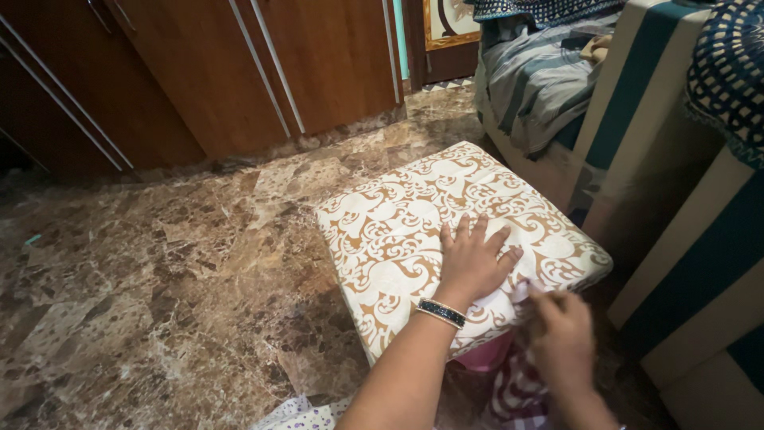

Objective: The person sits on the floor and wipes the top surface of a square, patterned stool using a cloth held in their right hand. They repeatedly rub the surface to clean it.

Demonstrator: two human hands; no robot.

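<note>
From the head camera, looking down, a square cushion (446,231) in a cream cover with a brown scrolling pattern lies on the brown marble floor (159,271), its far corner pointing toward the wooden cabinet doors (239,72) along the back wall. The left hand (473,259) lies flat on the cushion near its near-right edge, palm down, fingers spread fairly wide and pressing the fabric; a dark beaded bracelet (440,312) circles the wrist. The right hand (561,338) is at the cushion's near-right corner, blurred, its fingers curled close together at the edge of the cover; whether they actually pinch the fabric I cannot tell. Under that corner a bit of pink cloth (485,357) shows, and just beside it a maroon checked cloth (517,394). To the right stands a sofa (676,239) with cream and teal stripes, with grey striped fabric (541,80) heaped at its far end.
</note>
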